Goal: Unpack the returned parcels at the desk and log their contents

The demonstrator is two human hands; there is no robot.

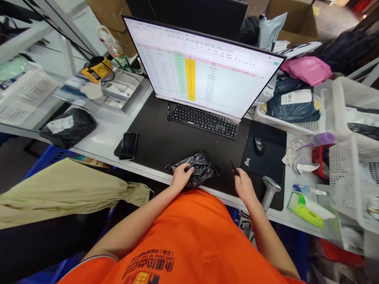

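Observation:
A crumpled black plastic bag (202, 169) lies at the front edge of the dark desk mat, its contents hidden. My left hand (181, 176) is closed on the bag's left side, thumb and fingers gripping the plastic. To the right of the bag, my right hand (244, 184) is closed around a slim dark tool (234, 167) that points away from me; its exact kind is too small to tell. A white handheld barcode scanner (269, 190) stands just right of my right wrist.
Behind the bag are a keyboard (204, 120) and a monitor (204, 71) showing a spreadsheet. A mouse (258, 145) rests on its pad, right. A phone (128, 146) and a black parcel (69, 127) lie left. White baskets (343, 157) with parcels line the right side.

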